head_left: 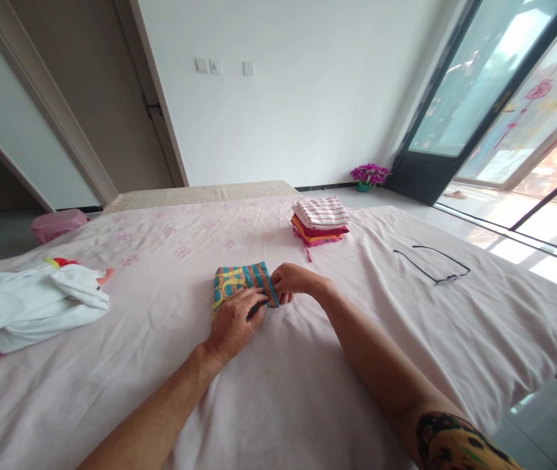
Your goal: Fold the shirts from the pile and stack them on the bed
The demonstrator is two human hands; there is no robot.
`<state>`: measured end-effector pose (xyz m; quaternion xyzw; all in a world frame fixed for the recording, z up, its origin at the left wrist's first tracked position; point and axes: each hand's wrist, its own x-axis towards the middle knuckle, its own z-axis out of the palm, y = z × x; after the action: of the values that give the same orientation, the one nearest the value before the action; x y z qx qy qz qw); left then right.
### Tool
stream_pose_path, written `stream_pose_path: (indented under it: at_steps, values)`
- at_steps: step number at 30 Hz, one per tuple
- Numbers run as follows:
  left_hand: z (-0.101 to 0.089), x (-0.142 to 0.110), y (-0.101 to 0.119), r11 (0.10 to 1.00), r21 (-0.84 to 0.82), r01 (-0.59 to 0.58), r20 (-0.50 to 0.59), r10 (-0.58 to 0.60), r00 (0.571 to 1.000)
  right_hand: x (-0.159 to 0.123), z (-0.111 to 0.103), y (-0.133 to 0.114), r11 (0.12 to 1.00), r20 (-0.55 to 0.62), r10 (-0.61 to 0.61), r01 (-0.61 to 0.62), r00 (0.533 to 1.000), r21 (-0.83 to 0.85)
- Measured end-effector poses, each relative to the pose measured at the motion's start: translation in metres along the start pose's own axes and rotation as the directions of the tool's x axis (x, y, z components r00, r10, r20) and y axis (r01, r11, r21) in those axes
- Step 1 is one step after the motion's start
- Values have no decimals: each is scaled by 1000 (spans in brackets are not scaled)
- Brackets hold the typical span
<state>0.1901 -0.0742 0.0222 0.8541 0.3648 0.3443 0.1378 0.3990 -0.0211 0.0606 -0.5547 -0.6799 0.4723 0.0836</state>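
A folded cloth [232, 277] with teal, orange and yellow patterning lies on the pale pink bed sheet [278, 391]. My left hand [239, 320] rests on its near part, fingers stretched over the fabric. At the cloth's right edge, my right hand [292, 281] is closed with its fingertips pinching the border. Both hands hide some of the lower and right sides of the cloth. Just beyond the right hand stands a stack of folded cloths [320, 222], with a striped white one on top and red, orange and pink ones beneath.
A heap of white clothing [38, 307] with red bits lies at the left. Black-framed glasses [447, 279] sit on the sheet at the right. Beyond the bed are a pink plastic tub [59, 225], purple flowers [370, 175] and a glass door [454, 91].
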Motion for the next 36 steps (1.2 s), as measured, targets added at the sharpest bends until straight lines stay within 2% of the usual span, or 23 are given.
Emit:
stream_pose_path:
  at_steps: [3, 8, 14, 19, 21, 23, 24, 25, 27, 29, 32, 34, 36]
  values:
    - [0, 1, 2, 1000, 19, 22, -7, -22, 1000, 0, -3, 2, 1000, 33, -9, 10, 999, -21]
    - [3, 1, -1, 997, 47, 58, -27, -57, 998, -6, -6, 2, 995, 230, -35, 56, 972, -86]
    - [6, 0, -3, 993, 121, -10, -3, 10, 1000, -10, -10, 1, 990, 227, -5, 37, 974, -135]
    - [9, -1, -3, 969, 231, -89, 65, 76, 995, -5, -10, 7, 991, 218, -19, 48, 976, -127]
    - [9, -1, -4, 958, 264, -110, 84, 91, 992, -3, -10, 8, 991, 124, -33, 49, 992, -124]
    - [10, -2, -4, 951, 283, -125, 93, 102, 990, 0, -10, 6, 987, -119, -76, 59, 990, -148]
    - [10, -2, -3, 949, 289, -129, 94, 106, 990, 1, -9, 3, 983, -267, -111, 65, 957, -174]
    - [10, -2, -3, 947, 294, -132, 93, 109, 990, 2, -8, 0, 976, -397, -150, 72, 905, -204]
    - [11, -2, -4, 943, 303, -138, 93, 115, 989, 4, -2, -8, 958, -532, -243, 115, 811, -263]
    - [11, -2, -3, 939, 312, -146, 91, 123, 988, 5, 7, -15, 930, -513, -336, 189, 790, -316]
    - [10, -2, -2, 938, 310, -158, 89, 137, 987, 8, 23, -18, 877, -364, -407, 247, 838, -413]
    - [9, -2, 0, 940, 299, -165, 92, 144, 985, 10, 32, -14, 841, -265, -394, 229, 880, -490]
    - [7, -2, 1, 942, 291, -166, 100, 143, 985, 11, 38, -7, 795, -202, -381, 208, 902, -569]
